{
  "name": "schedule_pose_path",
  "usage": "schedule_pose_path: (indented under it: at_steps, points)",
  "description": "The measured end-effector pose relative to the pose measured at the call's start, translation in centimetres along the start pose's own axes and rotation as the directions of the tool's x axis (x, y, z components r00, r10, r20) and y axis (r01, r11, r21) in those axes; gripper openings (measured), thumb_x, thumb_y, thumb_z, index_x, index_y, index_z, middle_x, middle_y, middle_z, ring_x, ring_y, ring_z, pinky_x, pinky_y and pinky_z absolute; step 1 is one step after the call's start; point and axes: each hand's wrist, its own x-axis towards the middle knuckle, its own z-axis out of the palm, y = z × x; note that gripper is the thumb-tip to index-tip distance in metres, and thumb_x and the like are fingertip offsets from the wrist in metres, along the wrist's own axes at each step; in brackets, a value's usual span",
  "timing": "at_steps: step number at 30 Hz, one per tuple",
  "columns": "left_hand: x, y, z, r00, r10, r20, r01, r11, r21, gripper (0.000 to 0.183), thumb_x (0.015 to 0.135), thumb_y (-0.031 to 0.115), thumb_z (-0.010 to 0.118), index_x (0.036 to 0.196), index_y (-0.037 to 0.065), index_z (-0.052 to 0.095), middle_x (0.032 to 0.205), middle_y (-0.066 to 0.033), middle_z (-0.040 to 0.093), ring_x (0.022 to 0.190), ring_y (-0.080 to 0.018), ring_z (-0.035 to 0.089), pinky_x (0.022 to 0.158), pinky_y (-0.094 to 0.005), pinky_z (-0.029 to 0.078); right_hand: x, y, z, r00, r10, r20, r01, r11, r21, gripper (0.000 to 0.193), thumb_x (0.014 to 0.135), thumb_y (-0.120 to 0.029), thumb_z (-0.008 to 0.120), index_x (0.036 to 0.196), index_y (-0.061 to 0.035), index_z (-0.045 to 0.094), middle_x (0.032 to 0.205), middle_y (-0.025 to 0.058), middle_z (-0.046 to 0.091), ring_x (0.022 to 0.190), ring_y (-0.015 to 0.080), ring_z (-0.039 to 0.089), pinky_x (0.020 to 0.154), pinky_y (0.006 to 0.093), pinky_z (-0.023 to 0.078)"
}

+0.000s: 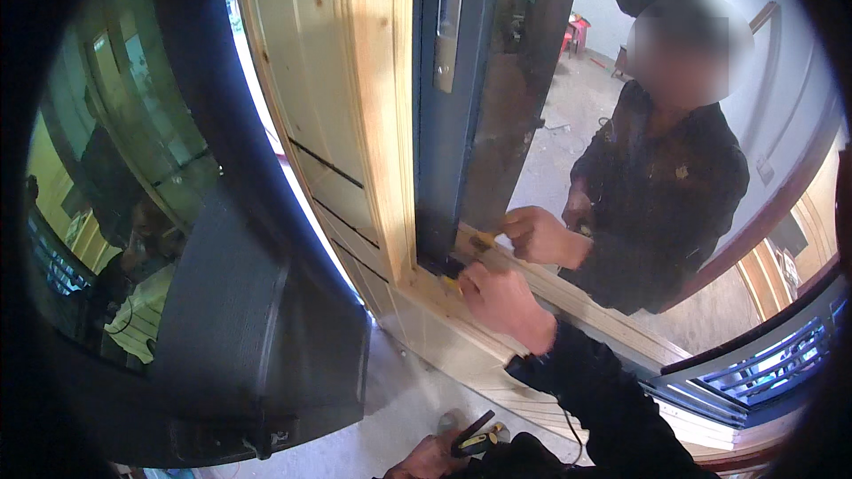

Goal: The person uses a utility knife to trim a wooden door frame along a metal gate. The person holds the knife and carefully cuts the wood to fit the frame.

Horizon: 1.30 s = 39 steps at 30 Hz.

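My right hand [508,303] reaches up to the lower corner of a dark window frame [437,168] set in a pale wooden surround [390,151]. Its fingers are pinched on a small yellow piece [450,282], mostly covered by the fingertips, so its kind does not show. Low in the picture, my left hand [424,459] is closed on a black-and-yellow hand tool [479,442], held away from the window. Part of this tool is hidden by dark clothing. In the window glass [621,288] a mirrored hand and a figure in dark clothes appear.
Wooden panelling [324,80] with dark slots stands left of the window. Further left is a dark-framed pane [115,151], swung outward, above a large dark grey panel [257,319]. A wooden sill [612,328] runs along the bottom toward a barred grey section [772,364].
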Motion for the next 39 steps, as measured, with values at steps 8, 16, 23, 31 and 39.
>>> schedule_pose_path:
  at_steps: [8, 16, 23, 31, 39]
  points:
    - [2.1, -1.0, -1.3, 0.981, 0.16, 0.105, -0.111, 0.921, -0.373, 0.052, 0.106, 0.01, 0.054, 0.157, 0.009, 0.042, 0.158, -0.0142, 0.05, 0.123, -0.0334, 0.066, 0.078, -0.0383, 0.059, 2.1, -6.9, -7.1, 0.782, -0.231, -0.578, 0.303, 0.953, 0.03, 0.017, 0.088, 0.002, 0.066, 0.103, -0.001, 0.072, 0.075, 0.0129, 0.068, 0.062, 0.0283, 0.068, 0.058, 0.0374, 0.055]
    - [5.6, -7.7, -1.8, 0.908, 0.419, 0.018, -0.419, 0.908, 0.001, 0.052, 0.112, 0.031, 0.042, 0.163, 0.023, 0.036, 0.15, -0.0146, 0.058, 0.062, -0.0246, 0.063, 0.051, -0.0331, 0.052, -1.2, -4.8, -4.6, 0.984, 0.011, 0.176, 0.001, 0.998, -0.069, 0.008, 0.088, -0.008, 0.065, 0.091, -0.0031, 0.071, 0.085, 0.0206, 0.069, 0.074, 0.0397, 0.069, 0.063, 0.0462, 0.056]
    - [2.3, -3.7, -1.8, 0.993, -0.017, 0.114, 0.071, 0.869, -0.489, 0.037, 0.097, -0.003, 0.061, 0.131, 0.009, 0.06, 0.173, -0.0143, 0.022, 0.144, -0.0312, 0.047, 0.064, -0.0252, 0.052, 2.5, -1.2, 1.2, 0.959, -0.088, -0.271, 0.115, 0.99, 0.086, 0.01, 0.091, -0.01, 0.064, 0.097, -0.0045, 0.07, 0.085, 0.0197, 0.07, 0.076, 0.0427, 0.069, 0.065, 0.0517, 0.056]
    - [-0.7, -2.1, -0.1, 0.999, -0.011, 0.033, 0.034, 0.493, -0.869, 0.038, 0.087, -0.004, 0.075, 0.122, 0.004, 0.064, 0.174, -0.0137, 0.02, 0.153, -0.0349, 0.037, 0.063, -0.0253, 0.049, 2.6, 0.8, 4.4, 0.996, -0.09, -0.027, 0.088, 0.994, -0.064, 0.01, 0.091, -0.011, 0.063, 0.09, -0.0055, 0.071, 0.081, 0.02, 0.068, 0.073, 0.0421, 0.068, 0.065, 0.0504, 0.057]
    - [-0.4, 1.7, 0.0, 0.973, 0.229, 0.017, -0.19, 0.841, -0.507, 0.056, 0.091, -0.01, 0.065, 0.144, 0.0, 0.05, 0.168, -0.0115, 0.036, 0.147, -0.0331, 0.047, 0.067, -0.0256, 0.051, 4.3, -0.3, 1.2, 0.98, -0.105, -0.169, 0.112, 0.993, 0.035, 0.011, 0.088, -0.012, 0.065, 0.082, -0.0049, 0.07, 0.079, 0.0223, 0.068, 0.071, 0.0424, 0.069, 0.063, 0.051, 0.056]
